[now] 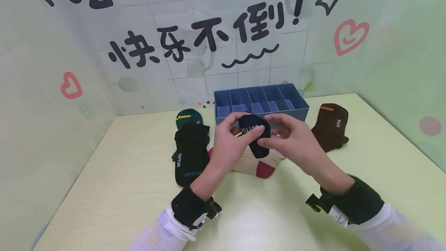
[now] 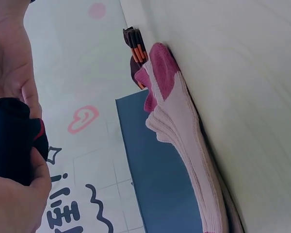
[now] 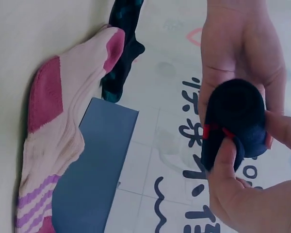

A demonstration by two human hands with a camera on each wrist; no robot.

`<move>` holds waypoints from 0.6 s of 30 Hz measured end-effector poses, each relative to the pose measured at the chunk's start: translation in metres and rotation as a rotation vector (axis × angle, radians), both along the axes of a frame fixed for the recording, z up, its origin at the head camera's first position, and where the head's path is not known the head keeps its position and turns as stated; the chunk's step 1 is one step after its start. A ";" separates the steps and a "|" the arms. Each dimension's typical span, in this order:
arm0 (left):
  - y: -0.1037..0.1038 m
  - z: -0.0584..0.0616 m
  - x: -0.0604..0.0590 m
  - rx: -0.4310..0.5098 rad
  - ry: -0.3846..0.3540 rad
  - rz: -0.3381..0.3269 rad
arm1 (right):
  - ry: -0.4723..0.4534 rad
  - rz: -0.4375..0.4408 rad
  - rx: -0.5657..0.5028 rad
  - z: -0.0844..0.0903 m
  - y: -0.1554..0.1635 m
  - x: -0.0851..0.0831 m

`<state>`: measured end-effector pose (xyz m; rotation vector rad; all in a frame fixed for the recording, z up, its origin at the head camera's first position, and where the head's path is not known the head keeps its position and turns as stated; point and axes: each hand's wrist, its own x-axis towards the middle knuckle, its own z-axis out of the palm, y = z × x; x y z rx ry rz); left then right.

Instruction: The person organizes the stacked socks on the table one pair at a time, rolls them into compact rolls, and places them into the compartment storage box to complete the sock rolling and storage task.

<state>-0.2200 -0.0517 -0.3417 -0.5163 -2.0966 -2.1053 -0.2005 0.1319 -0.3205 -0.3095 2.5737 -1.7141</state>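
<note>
Above a pale green table (image 1: 348, 189), a person's left hand (image 1: 230, 142) and right hand (image 1: 296, 142) together grip a rolled navy sock (image 1: 256, 133), fingers and thumbs of both curled around the bundle, which is held in the air just in front of a blue divided box (image 1: 261, 102). White lettering shows on the sock's upper face (the right-wrist view also catches a thin red mark on it). Beneath the hands, a pink sock with dark red toe and heel (image 1: 259, 165) lies flat on the table, its purple-striped cuff near the box. To the left lies a black sock marked COTTON (image 1: 189, 154), resting partly over a dark green sock (image 1: 188, 118). To the right of the box, a brown sock with an orange stripe (image 1: 331, 125) lies well apart from the hands. Both wrists wear black straps over white sleeves.
</note>
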 end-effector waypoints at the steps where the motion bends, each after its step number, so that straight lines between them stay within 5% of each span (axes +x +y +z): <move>1: 0.000 0.000 0.001 -0.004 0.004 -0.007 | 0.002 0.001 0.007 0.001 0.000 0.001; 12: 0.004 0.000 0.004 -0.024 0.044 -0.050 | 0.069 0.015 0.059 -0.001 -0.001 0.004; 18: 0.005 -0.001 0.005 -0.039 0.047 -0.018 | 0.328 -0.003 0.170 -0.005 -0.007 0.009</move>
